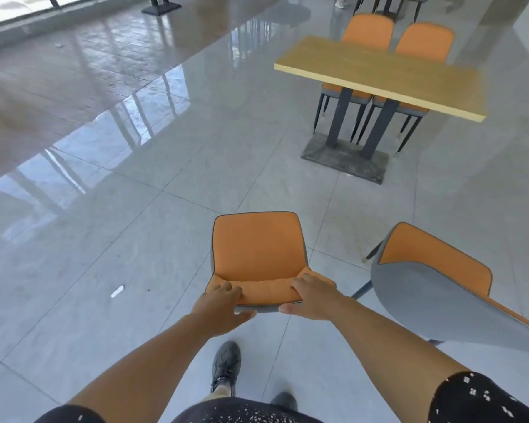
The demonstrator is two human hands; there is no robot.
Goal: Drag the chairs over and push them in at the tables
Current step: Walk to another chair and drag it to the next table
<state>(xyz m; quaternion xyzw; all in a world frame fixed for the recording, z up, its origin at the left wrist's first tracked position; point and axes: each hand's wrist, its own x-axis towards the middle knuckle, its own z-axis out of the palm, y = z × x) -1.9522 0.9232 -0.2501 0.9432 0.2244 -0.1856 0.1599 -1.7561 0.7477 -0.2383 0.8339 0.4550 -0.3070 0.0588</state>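
An orange chair with a grey shell (257, 248) stands on the tiled floor right in front of me, its seat facing away. My left hand (222, 305) grips the top of its backrest on the left, fingers over the front and thumb behind. My right hand (312, 296) grips the same backrest top on the right. A second orange and grey chair (434, 288) stands close to the right, turned sideways. The wooden table (379, 74) is ahead to the right, on a dark pedestal base.
Two orange chairs (368, 29) (423, 41) are pushed in at the table's far side. A small white scrap (117, 290) lies on the floor to the left. More table bases and chairs stand at the far end. A person's shoe (342, 2) shows at the top.
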